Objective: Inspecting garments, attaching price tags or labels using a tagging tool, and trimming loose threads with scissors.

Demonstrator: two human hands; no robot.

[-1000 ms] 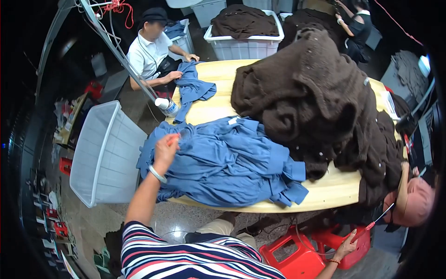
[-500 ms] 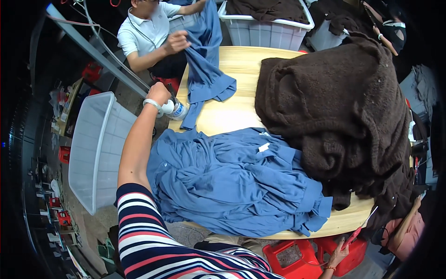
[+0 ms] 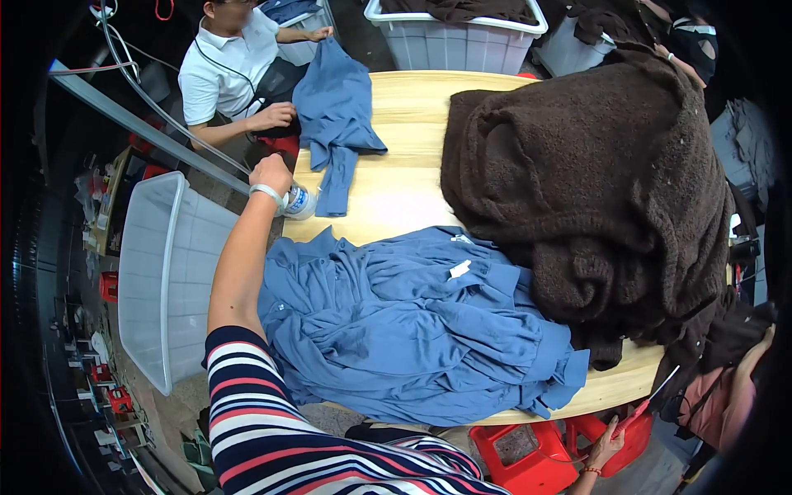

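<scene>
My left hand, with a pale bangle at the wrist, reaches to the table's far left corner. Its fingers curl closed beside a clear plastic bottle with a blue and white label; what they hold is hidden. Low at the right, my right hand grips a red-handled tool with a thin metal shaft, pointing up and outward past the table edge. In front of me lies a crumpled heap of blue garments with a small white tag on it.
A large pile of dark brown knitwear covers the table's right side. Across the far left corner, a person handles a blue garment. A grey-white bin stands left, another behind. Red stools stand below the near edge.
The other person has lowered the blue garment, one hand dropping to its near side. My left hand stays closed by the bottle, and my right still holds the tool. The view has shifted slightly.
</scene>
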